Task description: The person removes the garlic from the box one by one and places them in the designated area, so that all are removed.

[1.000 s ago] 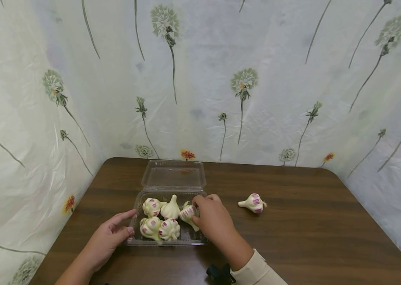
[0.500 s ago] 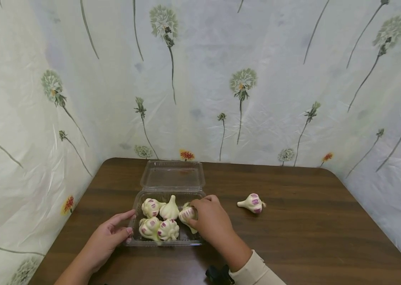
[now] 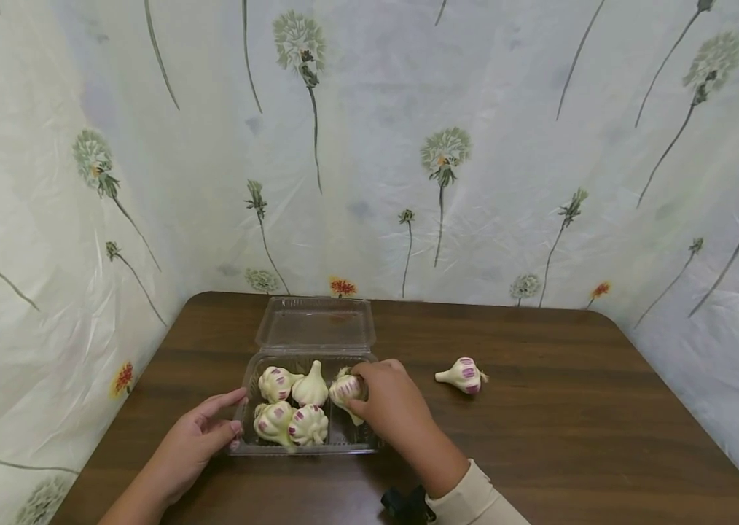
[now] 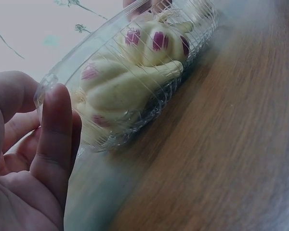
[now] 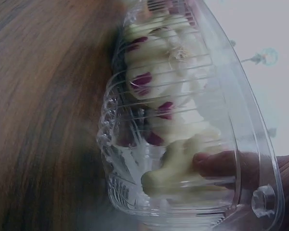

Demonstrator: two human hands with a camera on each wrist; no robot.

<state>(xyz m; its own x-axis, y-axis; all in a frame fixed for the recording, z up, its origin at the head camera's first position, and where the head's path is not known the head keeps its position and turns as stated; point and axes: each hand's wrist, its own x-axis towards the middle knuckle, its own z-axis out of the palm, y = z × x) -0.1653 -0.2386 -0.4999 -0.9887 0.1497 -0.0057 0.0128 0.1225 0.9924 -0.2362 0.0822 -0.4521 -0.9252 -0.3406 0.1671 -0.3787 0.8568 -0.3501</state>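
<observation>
A clear plastic clamshell container (image 3: 304,450) lies on the table with its lid folded back. Several garlic bulbs (image 3: 310,386), some with purple patches, fill its left half. At its left edge my left hand (image 3: 195,441) pinches the rim between thumb and finger, seen closely where the thumb (image 4: 55,125) meets the plastic. My right hand (image 3: 399,408) reaches into the right half and holds one garlic bulb (image 3: 345,391) there. In the right wrist view the thumb (image 5: 219,163) lies against that bulb's pale stem (image 5: 166,175), seen through the container wall; the other fingers are mostly hidden.
One more garlic bulb (image 3: 464,375) lies on the brown wooden table (image 3: 540,437), right of the container. The open lid (image 3: 317,324) lies towards the table's back edge. A dark object (image 3: 404,504) sits by the right sleeve. A dandelion-print sheet (image 3: 369,146) hangs behind.
My right fingers have shifted slightly on the bulb. The left hand and container keep their places, and the whole view has drifted a little.
</observation>
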